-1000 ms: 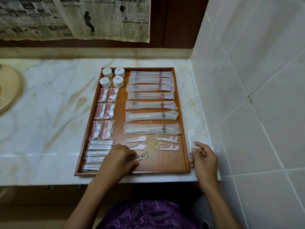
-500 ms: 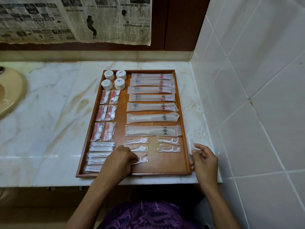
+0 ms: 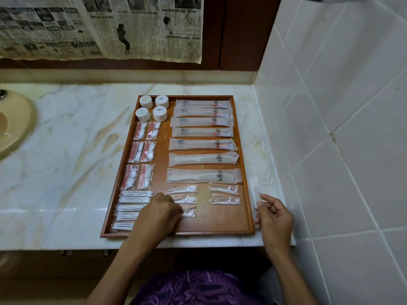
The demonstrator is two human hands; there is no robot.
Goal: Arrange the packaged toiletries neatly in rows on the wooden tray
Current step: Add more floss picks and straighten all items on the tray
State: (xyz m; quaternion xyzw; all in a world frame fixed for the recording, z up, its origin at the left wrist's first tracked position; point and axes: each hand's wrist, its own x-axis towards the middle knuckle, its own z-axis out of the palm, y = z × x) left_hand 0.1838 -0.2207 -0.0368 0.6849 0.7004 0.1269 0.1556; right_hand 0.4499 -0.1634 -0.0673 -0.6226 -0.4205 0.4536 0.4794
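Observation:
The wooden tray (image 3: 220, 225) lies on the marble counter with rows of packets in it. Long toothbrush and comb packets (image 3: 202, 159) fill its right side. Round white soaps (image 3: 154, 107), red-and-white packets (image 3: 142, 151) and cotton-swab packets (image 3: 130, 208) line the left. Floss-pick packets (image 3: 224, 194) lie near the front. My left hand (image 3: 159, 213) rests inside the tray, fingers on a floss-pick packet (image 3: 188, 213). My right hand (image 3: 275, 216) is off the tray's right edge and pinches a clear floss-pick packet (image 3: 255, 192) that lies on the counter.
More clear floss-pick packets (image 3: 263, 150) lie on the counter strip between the tray and the white tiled wall (image 3: 341, 128). A beige sink basin (image 3: 13, 126) is at far left. Newspaper (image 3: 99, 27) hangs on the back wall.
My left hand has nudged the front floss-pick packet straighter in its column. My right hand has lifted slightly, its fingers closing on the end of the clear packet beside the tray.

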